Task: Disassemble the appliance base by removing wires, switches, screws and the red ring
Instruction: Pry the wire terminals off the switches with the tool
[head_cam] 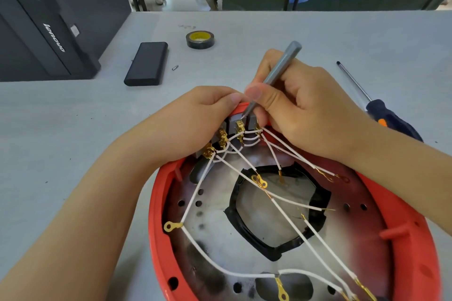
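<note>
Grey table [293, 32], "lenovo" case [36, 32]; right hand [305, 110] gripping tool [281, 68], left hand [195, 124] pinching switches [234, 124].

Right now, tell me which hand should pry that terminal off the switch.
The right hand: it already grips the grey tool with its tip at the switches. The left hand is busy steadying the switch block on the red ring.

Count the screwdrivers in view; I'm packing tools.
2: a slim grey metal screwdriver in the right hand, and a black-and-orange-handled screwdriver lying on the table to the right.

right hand [305, 105] holding grey tool [278, 73] on switches [234, 124], red ring [156, 215]
</note>
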Demonstrator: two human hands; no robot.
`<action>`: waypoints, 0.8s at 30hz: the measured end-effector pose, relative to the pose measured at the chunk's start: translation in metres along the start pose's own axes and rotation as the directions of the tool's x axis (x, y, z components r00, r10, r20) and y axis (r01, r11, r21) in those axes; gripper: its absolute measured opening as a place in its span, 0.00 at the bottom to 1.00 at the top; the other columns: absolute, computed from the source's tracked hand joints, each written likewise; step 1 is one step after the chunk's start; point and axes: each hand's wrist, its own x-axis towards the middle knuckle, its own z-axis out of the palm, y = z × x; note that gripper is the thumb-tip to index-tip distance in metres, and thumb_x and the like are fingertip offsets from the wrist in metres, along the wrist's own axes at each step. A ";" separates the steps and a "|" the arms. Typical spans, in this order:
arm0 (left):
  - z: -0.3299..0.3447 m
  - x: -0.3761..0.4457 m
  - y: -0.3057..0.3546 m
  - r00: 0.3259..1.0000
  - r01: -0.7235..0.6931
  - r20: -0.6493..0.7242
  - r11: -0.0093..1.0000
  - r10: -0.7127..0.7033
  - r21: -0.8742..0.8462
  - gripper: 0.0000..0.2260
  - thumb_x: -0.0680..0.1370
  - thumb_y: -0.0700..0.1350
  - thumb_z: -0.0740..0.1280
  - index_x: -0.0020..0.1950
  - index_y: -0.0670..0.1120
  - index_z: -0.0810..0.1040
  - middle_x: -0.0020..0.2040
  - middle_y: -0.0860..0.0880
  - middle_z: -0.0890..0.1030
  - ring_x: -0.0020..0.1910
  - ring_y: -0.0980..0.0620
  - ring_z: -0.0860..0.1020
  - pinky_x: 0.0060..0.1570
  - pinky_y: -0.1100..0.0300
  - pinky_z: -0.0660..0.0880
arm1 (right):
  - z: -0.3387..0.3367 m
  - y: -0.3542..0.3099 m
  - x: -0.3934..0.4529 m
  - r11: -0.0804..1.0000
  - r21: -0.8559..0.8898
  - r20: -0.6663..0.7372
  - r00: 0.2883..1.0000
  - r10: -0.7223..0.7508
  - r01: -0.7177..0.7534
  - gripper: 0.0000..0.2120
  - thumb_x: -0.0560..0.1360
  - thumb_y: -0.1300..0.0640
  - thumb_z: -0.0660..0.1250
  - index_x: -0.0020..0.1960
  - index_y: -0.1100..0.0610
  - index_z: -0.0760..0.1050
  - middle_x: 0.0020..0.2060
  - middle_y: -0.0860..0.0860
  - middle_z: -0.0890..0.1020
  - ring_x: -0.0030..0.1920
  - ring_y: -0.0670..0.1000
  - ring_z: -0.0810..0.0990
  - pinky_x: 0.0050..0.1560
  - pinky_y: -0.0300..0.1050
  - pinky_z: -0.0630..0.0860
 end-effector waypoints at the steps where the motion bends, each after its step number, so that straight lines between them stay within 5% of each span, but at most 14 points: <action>1: 0.000 0.000 0.000 1.000 0.003 -0.003 1.000 -0.003 -0.001 0.14 0.82 0.53 0.55 0.50 0.57 0.80 0.47 0.51 0.84 0.48 0.50 0.81 0.46 0.61 0.75 | -0.001 0.001 0.004 0.998 0.038 0.002 0.998 0.055 -0.055 0.09 0.80 0.55 0.61 0.41 0.52 0.68 0.25 0.48 0.77 0.22 0.45 0.72 0.28 0.30 0.66; 4: 0.001 -0.001 0.001 1.000 0.016 0.005 1.000 -0.016 0.002 0.14 0.82 0.53 0.55 0.50 0.56 0.80 0.48 0.46 0.83 0.50 0.45 0.80 0.53 0.49 0.76 | -0.003 0.005 0.018 0.970 0.100 0.083 0.974 0.212 -0.220 0.10 0.81 0.54 0.59 0.43 0.57 0.69 0.23 0.50 0.77 0.16 0.45 0.67 0.23 0.36 0.66; 7: 0.001 0.000 0.002 1.000 0.017 0.007 1.000 -0.017 -0.014 0.14 0.82 0.53 0.55 0.50 0.55 0.80 0.50 0.43 0.83 0.51 0.42 0.79 0.49 0.49 0.76 | -0.004 0.007 0.027 0.938 0.156 0.178 0.943 0.280 -0.308 0.11 0.81 0.54 0.58 0.44 0.59 0.69 0.22 0.50 0.76 0.14 0.46 0.64 0.19 0.37 0.63; 14: 0.000 -0.002 0.003 1.000 0.013 0.002 1.000 -0.013 -0.001 0.14 0.82 0.53 0.55 0.50 0.55 0.80 0.48 0.45 0.84 0.49 0.44 0.80 0.53 0.45 0.75 | 0.000 0.007 0.009 0.977 0.204 0.021 0.998 0.055 -0.058 0.09 0.80 0.54 0.58 0.43 0.56 0.69 0.25 0.49 0.74 0.20 0.43 0.72 0.24 0.29 0.67; 24: 0.001 -0.002 0.002 1.000 0.009 -0.001 1.000 -0.009 0.014 0.14 0.82 0.54 0.55 0.51 0.56 0.80 0.48 0.45 0.84 0.50 0.43 0.80 0.54 0.45 0.75 | 0.001 0.005 0.009 0.985 0.166 0.046 0.998 0.046 -0.053 0.08 0.81 0.59 0.58 0.44 0.57 0.68 0.25 0.46 0.72 0.22 0.42 0.72 0.26 0.29 0.67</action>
